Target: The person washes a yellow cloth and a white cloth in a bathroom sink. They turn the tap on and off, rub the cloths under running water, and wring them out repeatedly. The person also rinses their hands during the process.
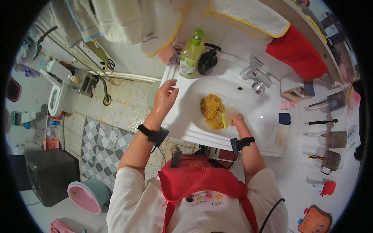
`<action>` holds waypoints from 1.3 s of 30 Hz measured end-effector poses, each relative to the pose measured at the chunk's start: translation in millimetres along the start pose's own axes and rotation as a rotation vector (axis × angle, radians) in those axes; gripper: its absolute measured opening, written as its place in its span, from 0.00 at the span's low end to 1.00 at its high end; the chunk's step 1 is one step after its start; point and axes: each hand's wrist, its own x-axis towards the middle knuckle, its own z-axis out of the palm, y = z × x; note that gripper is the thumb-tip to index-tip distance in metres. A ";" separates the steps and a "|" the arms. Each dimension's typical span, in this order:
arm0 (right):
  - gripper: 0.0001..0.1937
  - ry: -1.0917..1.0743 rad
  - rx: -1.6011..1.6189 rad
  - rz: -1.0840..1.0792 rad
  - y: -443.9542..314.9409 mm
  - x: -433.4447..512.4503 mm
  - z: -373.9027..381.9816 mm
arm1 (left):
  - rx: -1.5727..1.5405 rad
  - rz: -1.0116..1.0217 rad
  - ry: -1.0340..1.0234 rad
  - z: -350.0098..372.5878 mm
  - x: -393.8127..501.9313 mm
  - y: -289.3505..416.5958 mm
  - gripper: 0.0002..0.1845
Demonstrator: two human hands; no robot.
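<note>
A wet, crumpled yellow cloth lies in the white sink basin. At its right edge my right hand is closed around a small pale-yellow piece, perhaps a bar or a corner of cloth; blur hides which. My left hand hangs over the sink's left rim, wet, with bent fingers and nothing visible in it. Beyond it on the counter stand a green pump bottle and a black pump bottle. A chrome faucet rises at the basin's back right.
A red cloth and towels hang along the wall. A pink bottle and a dark blue cloth lie right of the basin. Left stand a toilet, a black box-shaped object and a pink-and-teal bucket.
</note>
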 end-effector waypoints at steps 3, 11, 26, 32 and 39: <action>0.16 -0.198 0.492 -0.070 9.0 -15.8 -18.8 | 0.141 -0.094 0.011 25.6 31.0 -2.7 0.22; 0.16 -0.578 0.899 -0.316 -7.8 -29.8 -42.7 | 0.061 -0.142 -0.274 121.0 -11.9 15.9 0.20; 0.12 0.607 -0.546 -0.558 16.6 80.2 -175.1 | 0.210 -0.253 -0.204 94.7 -76.4 5.1 0.11; 0.28 0.813 -0.744 -0.746 -33.5 98.5 -215.9 | 0.450 -0.185 0.005 40.7 5.4 -9.9 0.12; 0.20 0.546 -0.381 -0.831 58.3 76.7 -132.5 | 0.740 0.018 0.041 33.2 120.5 -69.2 0.16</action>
